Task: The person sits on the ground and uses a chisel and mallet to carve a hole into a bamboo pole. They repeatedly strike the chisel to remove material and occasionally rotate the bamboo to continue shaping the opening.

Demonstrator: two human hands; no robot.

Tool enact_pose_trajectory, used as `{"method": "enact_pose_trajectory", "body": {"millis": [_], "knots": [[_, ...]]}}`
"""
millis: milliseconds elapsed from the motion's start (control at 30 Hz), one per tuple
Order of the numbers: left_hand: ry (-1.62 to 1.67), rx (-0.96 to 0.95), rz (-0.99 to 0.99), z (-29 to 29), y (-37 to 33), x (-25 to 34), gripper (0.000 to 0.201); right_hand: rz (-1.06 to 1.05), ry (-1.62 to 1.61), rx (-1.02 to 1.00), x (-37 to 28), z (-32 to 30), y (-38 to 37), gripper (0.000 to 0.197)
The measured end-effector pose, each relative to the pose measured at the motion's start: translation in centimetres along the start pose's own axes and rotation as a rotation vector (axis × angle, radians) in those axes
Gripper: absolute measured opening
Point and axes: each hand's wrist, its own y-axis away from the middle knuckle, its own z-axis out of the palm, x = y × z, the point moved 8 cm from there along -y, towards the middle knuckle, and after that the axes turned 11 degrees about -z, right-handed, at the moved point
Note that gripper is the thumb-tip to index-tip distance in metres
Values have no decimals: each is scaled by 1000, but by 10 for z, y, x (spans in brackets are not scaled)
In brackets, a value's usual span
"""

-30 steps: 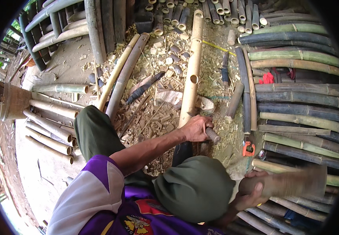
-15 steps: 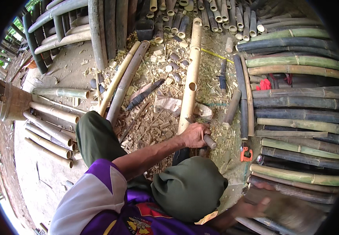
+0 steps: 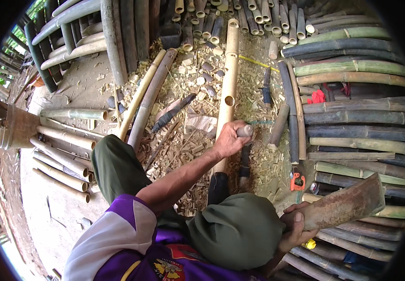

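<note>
A pale bamboo pole (image 3: 231,70) runs away from me, with a hole cut in its upper side and more openings toward its far end. My left hand (image 3: 232,139) is wrapped round the wooden handle of a chisel (image 3: 245,131) over the pole, below the hole; the hand hides the blade. At lower right, beside my knee, my right hand (image 3: 297,229) grips a broad, flat wooden bat (image 3: 340,206), its wide end pointing up and right. The bat is well apart from the chisel.
Wood chips (image 3: 198,154) cover the ground round the pole. A dark-wrapped tool (image 3: 173,112) lies left of it, another (image 3: 266,91) right. Bamboo poles (image 3: 357,131) are stacked at right, near an orange saw handle (image 3: 298,181). A brown bucket (image 3: 20,126) stands at left.
My left hand has moved up along the pole with the chisel, whose handle end has swung upward. My right hand and the bat, blurred before, have risen slightly and are now sharp.
</note>
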Motion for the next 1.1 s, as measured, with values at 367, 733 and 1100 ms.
{"method": "enact_pose_trajectory", "body": {"millis": [367, 733, 1100], "knots": [[-788, -408, 434, 69, 86, -30, 38, 631, 13, -316, 123, -36, 73, 58], [-784, -467, 387, 73, 78, -32, 37, 611, -79, -157, 103, -19, 69, 57], [-561, -282, 370, 72, 45, -23, 17, -215, 0, 300, 5, -49, 10, 36]]}}
